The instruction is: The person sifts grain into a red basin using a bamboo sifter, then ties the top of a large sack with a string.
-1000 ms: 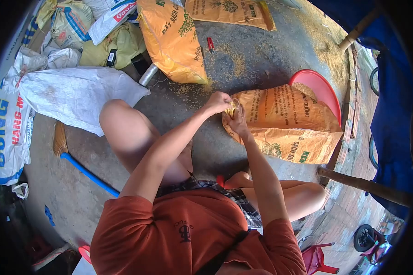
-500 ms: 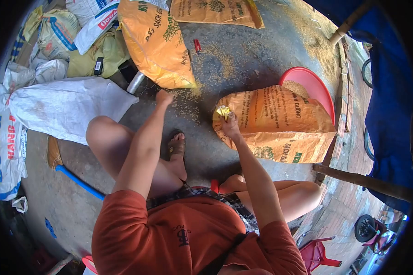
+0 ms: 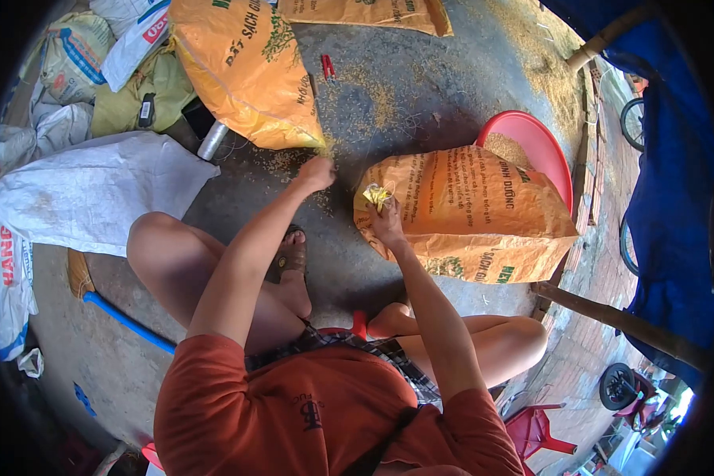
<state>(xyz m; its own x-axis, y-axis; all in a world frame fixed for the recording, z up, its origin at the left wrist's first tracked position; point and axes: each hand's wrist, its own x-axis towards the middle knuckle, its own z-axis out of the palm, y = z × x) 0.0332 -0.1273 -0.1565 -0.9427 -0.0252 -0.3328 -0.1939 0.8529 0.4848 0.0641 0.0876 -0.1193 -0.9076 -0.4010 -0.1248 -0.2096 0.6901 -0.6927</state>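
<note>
My right hand (image 3: 387, 222) is closed around the gathered neck of an orange printed sack (image 3: 476, 208), which lies on its side on the floor. The bunched yellowish mouth of the sack sticks out past my fingers, with thin pale string around it. My left hand (image 3: 317, 173) is closed in a fist to the left of that neck, apart from it. Whatever its fingers hold is too small to make out. Just beyond the fist is the lower end of a second orange sack (image 3: 246, 75). A spool of clear string (image 3: 213, 140) lies beside that sack.
Behind the held sack stands a red basin (image 3: 543, 143) of grain. Loose grain (image 3: 381, 103) and a small red tool (image 3: 328, 67) lie on the concrete. A white sack (image 3: 95, 190) and a blue-handled broom (image 3: 131, 324) are at left. A wooden pole (image 3: 619, 321) slants at right.
My left hand has moved right, nearer the sack's neck, and is still closed. My right hand keeps its grip on the neck. The whole view has shifted slightly.
</note>
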